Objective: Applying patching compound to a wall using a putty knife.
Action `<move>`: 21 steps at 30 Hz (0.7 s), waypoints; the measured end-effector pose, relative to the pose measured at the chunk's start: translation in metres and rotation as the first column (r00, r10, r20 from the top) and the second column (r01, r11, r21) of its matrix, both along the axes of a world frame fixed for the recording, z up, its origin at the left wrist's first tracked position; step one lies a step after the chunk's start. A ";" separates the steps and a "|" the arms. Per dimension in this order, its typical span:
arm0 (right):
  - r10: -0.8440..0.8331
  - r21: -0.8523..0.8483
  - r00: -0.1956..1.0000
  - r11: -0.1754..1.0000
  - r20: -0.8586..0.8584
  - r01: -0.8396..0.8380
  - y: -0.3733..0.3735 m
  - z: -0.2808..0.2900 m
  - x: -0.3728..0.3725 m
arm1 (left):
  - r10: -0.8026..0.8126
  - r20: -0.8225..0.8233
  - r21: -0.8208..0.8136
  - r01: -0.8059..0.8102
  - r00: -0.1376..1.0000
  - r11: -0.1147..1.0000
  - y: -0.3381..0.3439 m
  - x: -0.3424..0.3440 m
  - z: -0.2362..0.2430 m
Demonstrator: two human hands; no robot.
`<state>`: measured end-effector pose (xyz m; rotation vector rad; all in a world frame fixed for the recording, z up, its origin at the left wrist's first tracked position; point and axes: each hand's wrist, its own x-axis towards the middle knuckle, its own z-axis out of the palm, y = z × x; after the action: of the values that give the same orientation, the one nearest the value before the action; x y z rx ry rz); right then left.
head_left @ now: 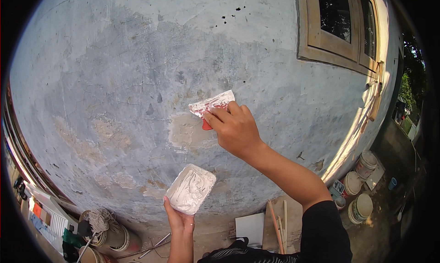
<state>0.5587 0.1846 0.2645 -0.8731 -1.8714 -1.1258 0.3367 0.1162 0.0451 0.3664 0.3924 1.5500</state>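
Note:
My right hand (pixel 239 129) is closed around a red putty knife (pixel 213 102), its wide blade smeared with white paste. The blade is at the worn blue-grey wall (pixel 256 79), just above a bare beige patch (pixel 185 131); whether it touches the wall I cannot tell. Lower down, my left hand (pixel 181 217) grips a white rectangular tub (pixel 190 189) by its near end. White putty (pixel 195 186) lies in the tub in uneven ridges. Part of the putty knife's handle is hidden behind my right fingers.
A wooden-framed window (pixel 334 29) is set in the wall at upper right. Several paint buckets (pixel 361 207) stand on the ground at right. At lower left are more buckets (pixel 120 238) and a mop head (pixel 101 221). Wooden sticks (pixel 276 224) and a white board (pixel 250 229) lean below.

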 end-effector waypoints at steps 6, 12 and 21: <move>0.003 0.092 0.999 0.996 -0.054 0.002 -0.025 0.014 0.015 | 0.005 0.004 -0.003 -0.005 1.000 1.000 -0.001 -0.001 -0.001; -0.008 0.211 1.000 0.978 0.028 0.002 0.001 0.023 0.011 | -0.020 -0.016 0.004 0.020 1.000 1.000 0.002 0.008 0.001; -0.027 0.056 0.999 0.998 0.021 0.026 -0.003 -0.003 0.017 | -0.021 -0.005 -0.011 0.021 1.000 1.000 -0.001 0.007 -0.005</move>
<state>0.5756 0.1817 0.2614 -0.8591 -1.8417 -1.2025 0.3435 0.1155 0.0404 0.3654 0.3995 1.5266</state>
